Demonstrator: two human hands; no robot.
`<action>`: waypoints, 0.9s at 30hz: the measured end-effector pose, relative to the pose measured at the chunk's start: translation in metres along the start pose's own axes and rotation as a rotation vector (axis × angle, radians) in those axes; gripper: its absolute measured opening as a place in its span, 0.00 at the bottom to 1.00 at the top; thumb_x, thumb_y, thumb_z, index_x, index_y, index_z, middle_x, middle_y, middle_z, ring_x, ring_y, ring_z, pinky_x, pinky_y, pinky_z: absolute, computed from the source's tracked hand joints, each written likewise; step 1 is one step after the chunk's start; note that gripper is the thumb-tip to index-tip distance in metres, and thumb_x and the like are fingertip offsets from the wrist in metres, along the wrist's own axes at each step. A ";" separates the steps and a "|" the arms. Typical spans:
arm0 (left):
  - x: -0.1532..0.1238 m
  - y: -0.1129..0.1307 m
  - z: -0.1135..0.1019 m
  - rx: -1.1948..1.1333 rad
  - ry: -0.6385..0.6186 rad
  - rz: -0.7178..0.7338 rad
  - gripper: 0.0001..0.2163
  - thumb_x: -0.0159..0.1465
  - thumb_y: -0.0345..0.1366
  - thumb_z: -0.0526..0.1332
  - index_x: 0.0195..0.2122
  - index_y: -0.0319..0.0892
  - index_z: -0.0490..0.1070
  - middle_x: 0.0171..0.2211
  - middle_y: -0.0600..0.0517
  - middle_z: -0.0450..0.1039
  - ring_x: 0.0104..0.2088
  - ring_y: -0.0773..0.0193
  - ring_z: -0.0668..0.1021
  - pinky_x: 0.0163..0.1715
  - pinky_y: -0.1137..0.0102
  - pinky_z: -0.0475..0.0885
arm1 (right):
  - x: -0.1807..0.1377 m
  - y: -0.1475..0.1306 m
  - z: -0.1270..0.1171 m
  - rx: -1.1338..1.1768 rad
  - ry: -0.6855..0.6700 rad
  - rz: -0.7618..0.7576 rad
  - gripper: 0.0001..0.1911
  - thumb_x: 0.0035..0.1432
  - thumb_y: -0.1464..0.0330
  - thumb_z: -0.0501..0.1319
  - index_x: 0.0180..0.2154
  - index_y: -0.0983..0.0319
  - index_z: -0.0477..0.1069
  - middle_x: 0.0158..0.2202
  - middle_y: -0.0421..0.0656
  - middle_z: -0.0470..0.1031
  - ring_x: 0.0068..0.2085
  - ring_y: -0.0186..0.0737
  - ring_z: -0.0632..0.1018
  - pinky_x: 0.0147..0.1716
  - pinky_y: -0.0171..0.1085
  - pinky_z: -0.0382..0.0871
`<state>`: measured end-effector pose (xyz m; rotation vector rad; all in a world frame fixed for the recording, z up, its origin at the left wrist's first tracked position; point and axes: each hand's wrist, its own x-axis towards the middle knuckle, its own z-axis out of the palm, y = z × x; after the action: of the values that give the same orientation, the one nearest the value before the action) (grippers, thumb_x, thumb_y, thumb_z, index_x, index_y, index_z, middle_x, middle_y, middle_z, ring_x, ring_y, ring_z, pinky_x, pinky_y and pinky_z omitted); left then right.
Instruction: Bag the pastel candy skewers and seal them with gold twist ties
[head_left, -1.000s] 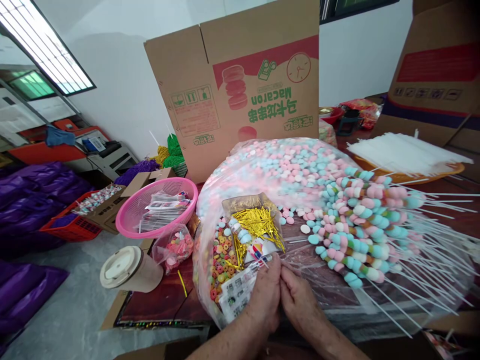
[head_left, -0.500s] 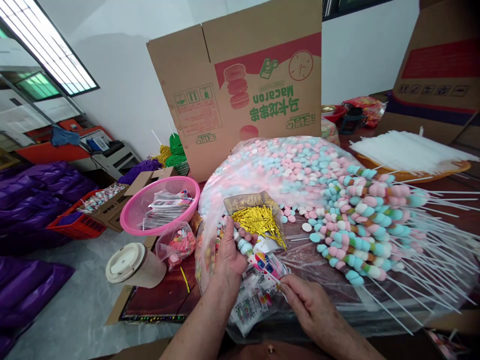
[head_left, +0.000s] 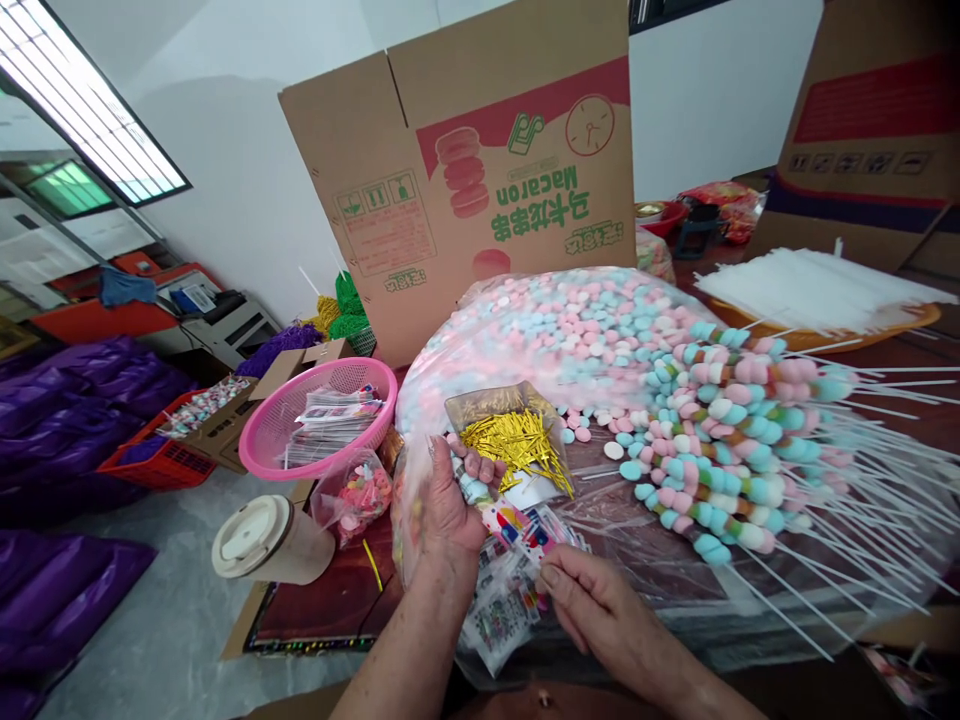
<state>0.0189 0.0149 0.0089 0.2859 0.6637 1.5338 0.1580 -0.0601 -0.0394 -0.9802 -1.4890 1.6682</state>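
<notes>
A skewer of marshmallow-like candies [head_left: 475, 489] lies across the palm of my left hand [head_left: 450, 520], its fingers curled around it and its thumb raised. A clear wrapper with a colourful print [head_left: 504, 522] covers the lower part of the skewer. My right hand [head_left: 600, 600] pinches the lower end of that wrapper between thumb and fingers; the stick there is hidden. Beneath both hands lies a pile of printed clear wrappers [head_left: 499, 610]. Just beyond the left fingers sits an open bag of gold twist ties [head_left: 517, 443].
Finished-looking candy skewers [head_left: 735, 440] are heaped on the right, sticks pointing outward. Loose pastel candies [head_left: 555, 320] fill a large plastic bag before a cardboard box [head_left: 480, 160]. To the left stand a pink basket [head_left: 259, 455] and a lidded cup [head_left: 300, 545]. White sticks [head_left: 817, 285] lie back right.
My right hand has moved slightly left and closer to my left hand, still pinching the wrapper's end. The left fingers have curled further over the skewer. The view has shifted slightly.
</notes>
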 end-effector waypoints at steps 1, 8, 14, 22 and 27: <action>-0.001 -0.004 0.000 0.005 -0.020 -0.003 0.16 0.56 0.49 0.61 0.23 0.42 0.63 0.13 0.61 0.58 0.16 0.73 0.64 0.27 0.73 0.69 | 0.002 0.000 0.004 0.161 -0.048 0.070 0.20 0.58 0.51 0.49 0.26 0.60 0.60 0.11 0.30 0.52 0.14 0.28 0.54 0.15 0.29 0.50; -0.010 -0.045 -0.009 0.069 -0.018 -0.088 0.16 0.53 0.48 0.64 0.21 0.42 0.64 0.12 0.61 0.58 0.15 0.72 0.64 0.31 0.70 0.70 | 0.025 0.002 0.005 -0.011 0.251 -0.082 0.18 0.57 0.54 0.51 0.24 0.60 0.61 0.17 0.36 0.63 0.20 0.33 0.65 0.21 0.31 0.62; -0.043 -0.058 -0.027 0.687 -0.047 -0.198 0.15 0.60 0.48 0.55 0.34 0.42 0.72 0.25 0.52 0.73 0.27 0.65 0.74 0.36 0.70 0.69 | 0.030 0.013 -0.015 -0.374 0.340 -0.183 0.17 0.60 0.61 0.46 0.26 0.61 0.65 0.23 0.40 0.69 0.26 0.36 0.70 0.26 0.33 0.64; -0.019 0.057 -0.029 2.321 -0.516 0.790 0.26 0.54 0.50 0.61 0.52 0.43 0.66 0.52 0.39 0.67 0.52 0.44 0.66 0.53 0.47 0.51 | 0.015 -0.011 -0.062 -0.587 -0.032 -0.135 0.18 0.62 0.60 0.45 0.23 0.61 0.60 0.21 0.37 0.61 0.24 0.33 0.62 0.23 0.31 0.54; -0.012 0.028 -0.042 2.524 -0.736 0.424 0.20 0.61 0.51 0.52 0.50 0.46 0.64 0.36 0.47 0.75 0.38 0.55 0.75 0.42 0.60 0.65 | 0.020 -0.024 -0.061 -0.807 -0.092 -0.133 0.18 0.63 0.61 0.45 0.24 0.61 0.60 0.22 0.37 0.63 0.24 0.32 0.63 0.24 0.31 0.52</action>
<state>-0.0268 -0.0052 -0.0057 2.6980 1.5473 -0.1279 0.2024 -0.0112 -0.0207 -1.1699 -2.3040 1.0112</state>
